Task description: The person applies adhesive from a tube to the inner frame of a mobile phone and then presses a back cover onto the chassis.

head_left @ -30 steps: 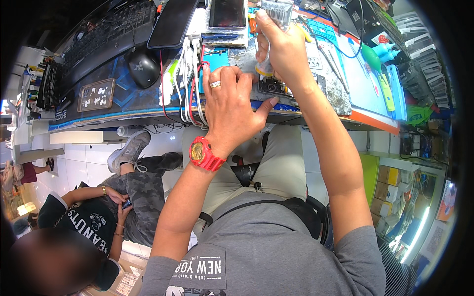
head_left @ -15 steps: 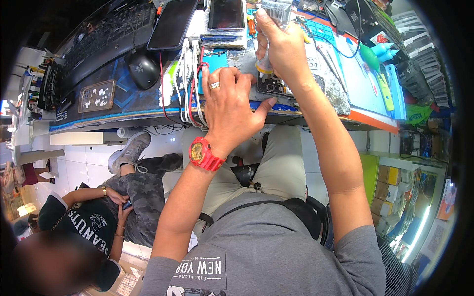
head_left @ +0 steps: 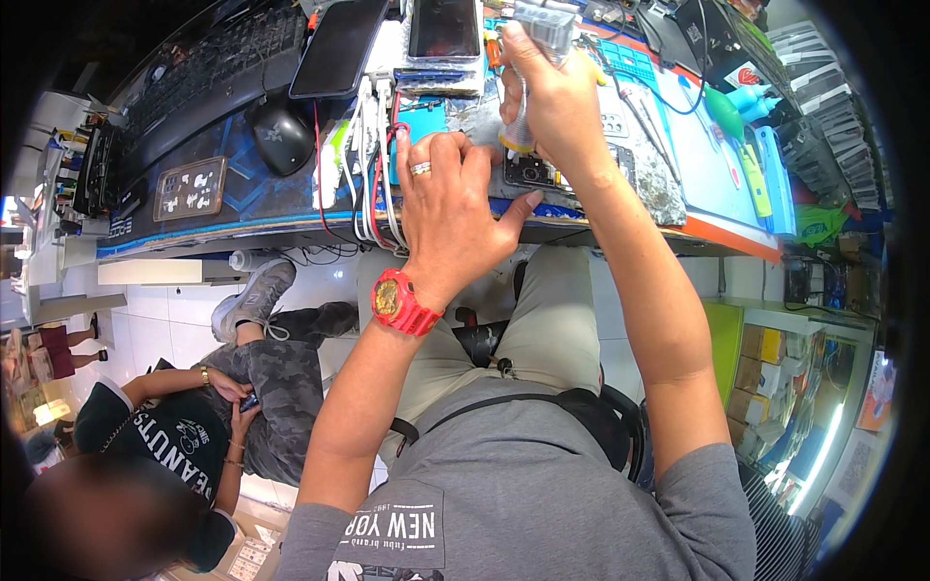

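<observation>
An opened phone (head_left: 528,173) with its inner parts bared lies on the table (head_left: 738,242) at 1 o'clock, partly hidden by the right hand (head_left: 562,105), whose fingers wrap around a clear container (head_left: 518,136), yellow-rimmed end pointing down at the phone. At 12 o'clock the left hand (head_left: 455,198) rests just beside the phone, thumb spread from loosely bent fingers, nothing visible in its grasp; a black mouse (head_left: 279,131) sits at 10 o'clock

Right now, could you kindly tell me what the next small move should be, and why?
I'd probably steady the phone with the left hand, since that hand lies beside it and the right hand holds a tube whose yellow end is close to the phone.
</observation>
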### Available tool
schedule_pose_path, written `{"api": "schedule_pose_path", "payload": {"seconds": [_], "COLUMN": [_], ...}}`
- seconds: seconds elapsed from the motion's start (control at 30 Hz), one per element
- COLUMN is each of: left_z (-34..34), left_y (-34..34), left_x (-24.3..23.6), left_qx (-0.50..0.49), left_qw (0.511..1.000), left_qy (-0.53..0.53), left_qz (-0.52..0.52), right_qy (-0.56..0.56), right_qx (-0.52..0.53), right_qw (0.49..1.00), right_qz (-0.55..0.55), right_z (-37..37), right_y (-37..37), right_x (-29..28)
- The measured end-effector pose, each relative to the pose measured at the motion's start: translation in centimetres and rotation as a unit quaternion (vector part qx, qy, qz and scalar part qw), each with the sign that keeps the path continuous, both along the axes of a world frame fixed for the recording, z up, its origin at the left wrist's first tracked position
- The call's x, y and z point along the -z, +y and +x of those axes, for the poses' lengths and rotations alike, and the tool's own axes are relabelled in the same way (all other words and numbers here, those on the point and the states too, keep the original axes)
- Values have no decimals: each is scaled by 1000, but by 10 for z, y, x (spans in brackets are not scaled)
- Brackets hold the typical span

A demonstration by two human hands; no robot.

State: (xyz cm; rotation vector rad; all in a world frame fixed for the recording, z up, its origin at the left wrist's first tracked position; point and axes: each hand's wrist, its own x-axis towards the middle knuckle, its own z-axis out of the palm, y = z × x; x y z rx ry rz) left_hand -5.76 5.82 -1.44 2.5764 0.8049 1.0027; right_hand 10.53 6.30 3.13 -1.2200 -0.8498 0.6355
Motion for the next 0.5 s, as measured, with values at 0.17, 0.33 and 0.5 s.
{"api": "schedule_pose_path", "payload": {"seconds": [0.17, 0.33, 0.5], "left_z": [-17, -80, -141], "left_y": [-3, -32, -48], "left_x": [-2, -18, 5], "left_qx": [-6, 34, 262], "left_qw": [994, 813, 301], "left_qy": [-104, -311, -364], "left_qz": [-15, -492, -841], "right_qy": [29, -280, -511], "right_qx": [10, -53, -145], "right_qw": [1000, 932, 771], "right_qz": [2, 223, 351], "right_z": [-13, -66, -127], "right_y": [-14, -40, -100], "right_x": [-24, -31, 31]}}
